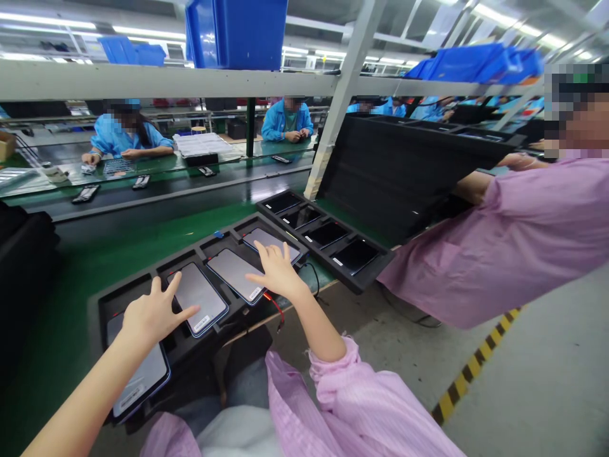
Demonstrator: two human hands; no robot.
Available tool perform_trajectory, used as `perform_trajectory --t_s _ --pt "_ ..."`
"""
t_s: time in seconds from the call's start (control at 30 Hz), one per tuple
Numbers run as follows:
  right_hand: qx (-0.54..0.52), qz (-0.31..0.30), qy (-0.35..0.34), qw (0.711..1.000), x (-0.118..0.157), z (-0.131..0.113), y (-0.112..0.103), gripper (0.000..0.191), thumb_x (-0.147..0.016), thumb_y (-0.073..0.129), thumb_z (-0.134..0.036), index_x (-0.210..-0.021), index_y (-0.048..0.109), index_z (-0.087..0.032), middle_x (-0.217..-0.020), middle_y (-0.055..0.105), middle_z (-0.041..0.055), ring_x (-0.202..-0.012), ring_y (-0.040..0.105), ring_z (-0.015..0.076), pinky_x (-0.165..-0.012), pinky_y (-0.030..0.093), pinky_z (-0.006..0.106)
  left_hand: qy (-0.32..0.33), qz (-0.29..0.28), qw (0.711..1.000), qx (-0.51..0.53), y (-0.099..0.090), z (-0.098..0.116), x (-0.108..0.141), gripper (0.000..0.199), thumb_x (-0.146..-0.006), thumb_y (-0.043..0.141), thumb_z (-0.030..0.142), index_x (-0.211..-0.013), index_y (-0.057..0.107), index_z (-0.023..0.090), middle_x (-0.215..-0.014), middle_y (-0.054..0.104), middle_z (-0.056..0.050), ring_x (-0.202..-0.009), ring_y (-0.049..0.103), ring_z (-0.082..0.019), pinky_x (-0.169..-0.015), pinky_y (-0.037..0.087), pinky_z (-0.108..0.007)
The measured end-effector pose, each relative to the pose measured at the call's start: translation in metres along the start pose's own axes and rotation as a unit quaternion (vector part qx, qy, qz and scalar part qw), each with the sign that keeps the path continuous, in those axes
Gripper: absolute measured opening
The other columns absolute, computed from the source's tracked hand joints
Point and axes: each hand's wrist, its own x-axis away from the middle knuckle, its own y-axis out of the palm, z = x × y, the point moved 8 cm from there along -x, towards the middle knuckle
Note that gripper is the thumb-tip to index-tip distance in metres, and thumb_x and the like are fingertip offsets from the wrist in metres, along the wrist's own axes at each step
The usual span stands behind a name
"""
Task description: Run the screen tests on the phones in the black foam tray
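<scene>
A black foam tray [107, 298] lies on the green bench, with several smartphones side by side in its slots. The phones have grey lit screens and small white labels. Over the leftmost phone [143, 387] and the one beside it [197, 295] is my left hand [152, 314], fingers spread. My right hand [278, 270] hovers, fingers apart, between a middle phone [235, 273] and the far-right phone [259, 238], which it partly covers. Whether my fingertips touch the screens I cannot tell. Neither hand grips anything.
A second black tray [364, 279] holds several dark-screened phones. To the right, a co-worker in a pink sleeve [514, 222] tilts up a large black tray [390, 171]. A white post [345, 82] rises behind. Red cable [276, 304] hangs by the bench edge. Beyond runs a conveyor [176, 200].
</scene>
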Motion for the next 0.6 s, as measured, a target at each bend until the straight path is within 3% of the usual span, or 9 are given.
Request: perform_trajectory --t_s 0.2,0.37,0.6 --pt "-0.002 0.003 -0.014 1.000 0.001 0.002 0.002 0.079 -0.079 0.056 -0.050 -0.139 0.028 -0.006 -0.114 0.056 0.0183 -0.120 0.042 0.0305 -0.108 0.012 0.056 -0.003 0.006 1.000 -0.028 0.001 0.003 -0.008 0.077 -0.080 0.028 0.061 -0.143 0.012 0.019 -0.139 0.030 -0.027 -0.089 0.062 -0.036 -0.071 0.047 -0.044" --pt "-0.005 0.014 0.001 1.000 0.000 0.008 0.001 0.074 -0.080 0.055 -0.049 -0.138 0.031 -0.008 -0.115 0.056 0.0175 -0.119 0.042 0.0292 -0.108 0.011 0.057 0.046 0.012 0.999 -0.027 0.005 0.012 -0.006 0.068 -0.082 0.028 0.053 -0.143 0.017 0.024 -0.143 0.030 -0.023 -0.091 0.062 -0.035 -0.071 0.047 -0.046" --pt "-0.014 0.019 0.008 1.000 -0.001 0.008 -0.001 0.070 -0.080 0.057 -0.046 -0.135 0.035 -0.010 -0.118 0.054 0.0171 -0.120 0.041 0.0291 -0.108 0.010 0.057 0.035 0.016 0.999 -0.028 0.006 0.010 -0.002 0.067 -0.083 0.027 0.048 -0.143 0.013 0.021 -0.145 0.024 -0.024 -0.087 0.063 -0.036 -0.069 0.047 -0.048"
